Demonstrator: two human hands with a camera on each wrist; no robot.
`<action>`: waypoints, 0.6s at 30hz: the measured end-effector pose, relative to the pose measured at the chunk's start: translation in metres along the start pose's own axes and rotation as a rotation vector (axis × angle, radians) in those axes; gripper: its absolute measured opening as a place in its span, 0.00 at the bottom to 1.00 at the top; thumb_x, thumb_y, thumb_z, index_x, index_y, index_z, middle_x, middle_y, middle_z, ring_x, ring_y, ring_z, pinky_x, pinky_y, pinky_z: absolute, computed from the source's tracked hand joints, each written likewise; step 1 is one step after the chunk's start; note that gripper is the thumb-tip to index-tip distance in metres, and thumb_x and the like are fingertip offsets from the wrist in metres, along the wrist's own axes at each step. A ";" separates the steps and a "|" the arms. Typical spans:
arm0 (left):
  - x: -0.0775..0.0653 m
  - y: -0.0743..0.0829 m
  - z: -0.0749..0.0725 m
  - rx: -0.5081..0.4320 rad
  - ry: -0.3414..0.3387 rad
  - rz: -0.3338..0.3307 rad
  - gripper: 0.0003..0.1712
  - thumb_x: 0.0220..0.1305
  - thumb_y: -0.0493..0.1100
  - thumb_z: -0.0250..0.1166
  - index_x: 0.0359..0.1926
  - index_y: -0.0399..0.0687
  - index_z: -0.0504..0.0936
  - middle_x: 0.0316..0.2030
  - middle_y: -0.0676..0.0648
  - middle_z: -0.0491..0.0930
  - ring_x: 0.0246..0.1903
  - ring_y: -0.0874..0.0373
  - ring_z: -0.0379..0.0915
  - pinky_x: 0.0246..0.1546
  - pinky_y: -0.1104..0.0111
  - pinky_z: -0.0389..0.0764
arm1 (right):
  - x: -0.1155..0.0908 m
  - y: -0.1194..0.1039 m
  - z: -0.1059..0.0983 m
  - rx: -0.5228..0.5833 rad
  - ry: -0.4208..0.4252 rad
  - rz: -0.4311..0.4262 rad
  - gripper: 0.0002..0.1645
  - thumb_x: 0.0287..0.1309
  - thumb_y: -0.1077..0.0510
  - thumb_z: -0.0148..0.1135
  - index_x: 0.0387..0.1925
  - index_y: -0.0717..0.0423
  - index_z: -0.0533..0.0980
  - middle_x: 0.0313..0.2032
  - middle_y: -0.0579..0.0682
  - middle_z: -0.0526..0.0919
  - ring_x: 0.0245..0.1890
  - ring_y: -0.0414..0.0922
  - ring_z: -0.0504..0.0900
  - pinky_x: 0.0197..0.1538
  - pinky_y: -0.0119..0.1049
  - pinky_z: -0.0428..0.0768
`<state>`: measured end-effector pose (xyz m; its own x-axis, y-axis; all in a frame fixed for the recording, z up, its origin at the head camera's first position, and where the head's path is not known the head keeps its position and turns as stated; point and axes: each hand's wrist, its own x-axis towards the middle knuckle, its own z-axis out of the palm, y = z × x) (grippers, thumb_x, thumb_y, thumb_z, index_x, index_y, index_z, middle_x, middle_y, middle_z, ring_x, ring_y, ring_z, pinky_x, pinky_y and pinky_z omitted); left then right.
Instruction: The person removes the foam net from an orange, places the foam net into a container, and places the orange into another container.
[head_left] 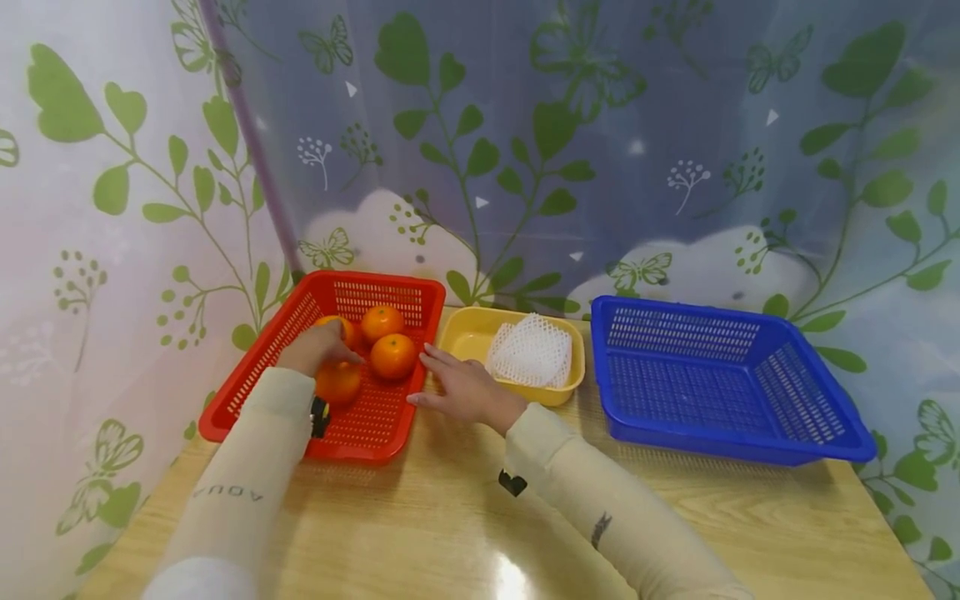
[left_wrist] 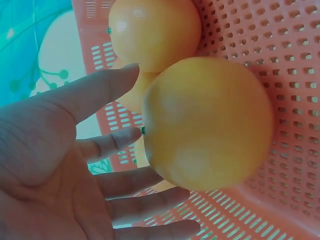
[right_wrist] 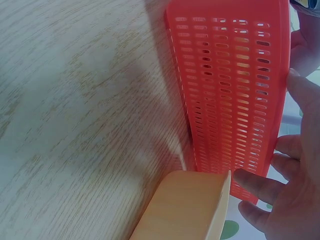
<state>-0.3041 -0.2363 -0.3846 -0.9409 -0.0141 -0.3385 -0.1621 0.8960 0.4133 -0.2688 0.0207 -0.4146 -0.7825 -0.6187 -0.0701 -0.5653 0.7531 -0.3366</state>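
Several oranges (head_left: 392, 357) lie in the red plastic basket (head_left: 360, 450) at the left. My left hand (head_left: 318, 346) reaches down into the basket above the nearest orange (head_left: 339, 383). In the left wrist view its fingers are extended beside a blurred orange (left_wrist: 210, 125), fingertips right at the fruit and not wrapped round it. My right hand (head_left: 472, 392) is at the basket's right side, fingers spread. Its thumb and fingertips meet the basket rim (right_wrist: 282, 95) in the right wrist view, with other fingers close to the yellow tub's edge.
A yellow tub (head_left: 461, 321) holding white foam netting (head_left: 531, 350) stands beside the red basket. Farther right is a blue plastic basket (head_left: 675, 392). All stand on a wooden table (head_left: 450, 517) against a patterned curtain (head_left: 510, 150).
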 end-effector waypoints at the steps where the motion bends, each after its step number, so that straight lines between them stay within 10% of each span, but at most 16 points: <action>1: 0.000 0.001 -0.001 0.007 -0.001 -0.003 0.26 0.59 0.50 0.69 0.45 0.38 0.67 0.40 0.38 0.70 0.43 0.42 0.66 0.45 0.53 0.71 | 0.000 0.000 0.000 -0.004 0.001 -0.003 0.49 0.63 0.29 0.49 0.75 0.52 0.53 0.76 0.46 0.48 0.72 0.46 0.56 0.70 0.47 0.59; 18: -0.013 0.030 -0.005 0.085 0.084 0.069 0.36 0.68 0.53 0.57 0.69 0.37 0.62 0.64 0.31 0.66 0.61 0.36 0.63 0.63 0.42 0.61 | 0.000 0.013 -0.004 -0.001 0.060 -0.045 0.45 0.65 0.33 0.50 0.73 0.56 0.57 0.73 0.51 0.56 0.70 0.50 0.61 0.70 0.50 0.60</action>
<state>-0.2979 -0.2113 -0.3633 -0.9710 0.0147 -0.2385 -0.0740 0.9306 0.3585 -0.2774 0.0319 -0.4152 -0.7703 -0.6377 0.0012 -0.6006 0.7250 -0.3371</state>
